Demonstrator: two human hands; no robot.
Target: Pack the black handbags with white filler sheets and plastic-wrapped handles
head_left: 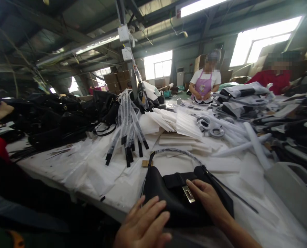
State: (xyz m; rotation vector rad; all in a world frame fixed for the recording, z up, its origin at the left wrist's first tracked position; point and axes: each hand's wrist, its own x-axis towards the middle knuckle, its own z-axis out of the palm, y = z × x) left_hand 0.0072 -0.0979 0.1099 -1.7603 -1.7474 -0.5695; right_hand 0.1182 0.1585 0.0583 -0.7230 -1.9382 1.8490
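Observation:
A black handbag (169, 193) lies on the table in front of me, its front flap facing up. The bag's handle (174, 150) arches away from me and has clear wrapping round it. My right hand (207, 196) reaches over the bag from the right, its fingertips closed at the upper edge of the gold clasp (189, 194) on the strap. At the bag's lower left is my left hand (145, 224), fingers stretched out and slightly apart, holding nothing; whether it touches the leather I cannot tell.
White foam sheets (184, 124) are stacked behind the bag. Plastic-wrapped straps (129, 117) hang by a post. Black bags (71, 117) pile up at left, near another person's hand (5, 109). A grey bin-like object (290, 186) stands at right. A person in a purple apron (204, 84) works across the table.

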